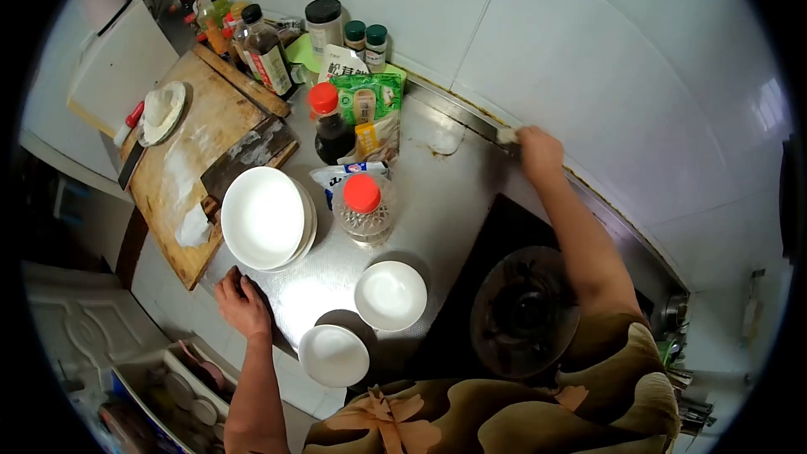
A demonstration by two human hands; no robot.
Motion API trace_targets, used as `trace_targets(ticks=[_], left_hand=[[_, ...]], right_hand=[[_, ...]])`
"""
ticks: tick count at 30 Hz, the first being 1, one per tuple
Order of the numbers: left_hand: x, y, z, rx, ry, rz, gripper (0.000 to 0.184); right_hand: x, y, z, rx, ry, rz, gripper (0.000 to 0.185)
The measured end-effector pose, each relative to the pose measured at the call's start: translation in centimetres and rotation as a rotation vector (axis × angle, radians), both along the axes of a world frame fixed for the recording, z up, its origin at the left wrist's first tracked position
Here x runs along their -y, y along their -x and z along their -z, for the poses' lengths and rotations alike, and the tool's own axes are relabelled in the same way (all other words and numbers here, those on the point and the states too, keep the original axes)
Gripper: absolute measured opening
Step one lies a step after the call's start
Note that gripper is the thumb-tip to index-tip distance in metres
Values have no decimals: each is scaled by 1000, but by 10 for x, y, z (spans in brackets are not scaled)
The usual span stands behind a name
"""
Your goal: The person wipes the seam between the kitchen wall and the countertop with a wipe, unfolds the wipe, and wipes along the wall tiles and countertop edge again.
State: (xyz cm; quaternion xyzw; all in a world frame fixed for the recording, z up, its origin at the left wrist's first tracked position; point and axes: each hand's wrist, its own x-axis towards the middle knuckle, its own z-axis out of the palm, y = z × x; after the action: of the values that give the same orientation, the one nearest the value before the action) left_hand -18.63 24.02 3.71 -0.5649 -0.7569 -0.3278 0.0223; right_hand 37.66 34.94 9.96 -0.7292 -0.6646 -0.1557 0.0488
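My right hand (540,151) is closed around a small pale wad (507,136), maybe a rag or sponge, and presses it at the back rim of the metal counter (437,193), where the wall meets it. Brownish stains run along that joint. My left hand (241,301) rests at the counter's front edge, fingers apart, below a stack of white bowls (262,217); it appears to hold nothing. Two smaller white bowls, one (391,296) farther in and another (334,356) by the front edge, stand between my arms.
A black gas stove (525,311) lies under my right forearm. A red-lidded jar (363,206), a sauce bottle (334,130) and food packets (370,101) stand mid-counter. At left, a wooden cutting board (181,176) carries a cleaver (248,151) and a dish (162,113). Below is an open drawer (181,378).
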Motion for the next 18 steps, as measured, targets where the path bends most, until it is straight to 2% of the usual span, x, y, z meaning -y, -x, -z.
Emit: trace_targets(ticks=[4, 6, 8, 10, 14, 18], left_hand=[[0, 1, -2, -11, 0, -5, 22], [1, -4, -9, 24, 34, -31, 22], [0, 0, -4, -6, 19, -1, 22], [-3, 2, 4, -16, 7, 5, 21], [-2, 3, 5, -15, 24, -12, 21], [-1, -1, 1, -5, 40, -14, 21]], right_hand=[[19, -8, -26, 29, 233, 173, 17], [5, 12, -24, -15, 163, 120, 20], [-22, 38, -21, -196, -132, -138, 20], [-57, 67, -11, -209, -241, -237, 20], [-113, 100, -5, -129, -120, -216, 17], [-112, 95, 4, -25, -30, -179, 14]])
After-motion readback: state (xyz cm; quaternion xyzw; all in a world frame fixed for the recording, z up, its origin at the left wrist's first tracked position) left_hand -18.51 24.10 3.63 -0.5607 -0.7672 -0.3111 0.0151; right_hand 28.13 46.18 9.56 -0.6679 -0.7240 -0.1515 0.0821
